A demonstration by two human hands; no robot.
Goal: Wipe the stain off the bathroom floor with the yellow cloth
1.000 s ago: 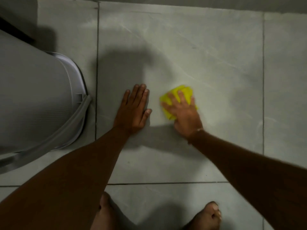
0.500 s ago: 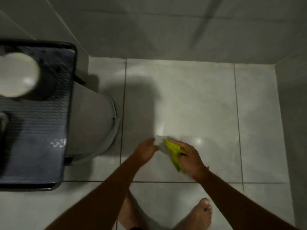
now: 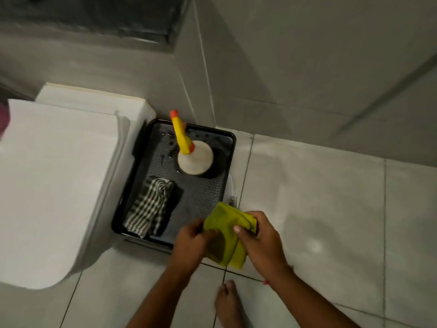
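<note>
Lifted off the floor (image 3: 319, 197) since a moment ago, the yellow cloth (image 3: 224, 235) is gripped in my left hand (image 3: 191, 242) and right hand (image 3: 260, 240), fingers closed, tray (image 3: 233, 138) at ten o'clock; wiping looks finished.

Bare forearms, no sleeves; thin red thread band (image 3: 266, 282) on right wrist; one bare foot (image 3: 228, 304) visible.

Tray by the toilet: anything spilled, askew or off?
Mostly tidy. The spray bottle stands upright and the checked cloth lies folded on the black tray. A few dark wet-looking spots sit on the tray beside the bottle's nozzle, possibly drips. Both hands hold the yellow cloth over the tray's near corner.
</note>
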